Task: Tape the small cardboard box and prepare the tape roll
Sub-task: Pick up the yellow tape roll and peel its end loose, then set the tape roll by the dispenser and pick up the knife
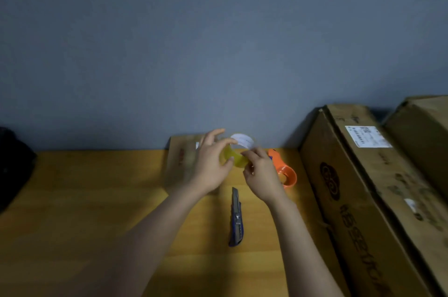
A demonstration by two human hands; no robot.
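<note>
A yellowish tape roll [234,157] with a white core label is held up over the wooden table [84,199]. My left hand [211,163] grips the roll from the left, thumb and fingers curled round its rim. My right hand [260,173] pinches the roll's near right edge with its fingertips. The small cardboard box [181,158] stands on the table behind my left hand, against the wall, partly hidden by it. An orange tape dispenser [286,173] lies just right of my right hand.
A blue and grey utility knife [236,219] lies on the table below the hands. Large cardboard boxes [363,187] fill the right side. A dark object [12,165] sits at the left edge. A grey wall rises behind the table.
</note>
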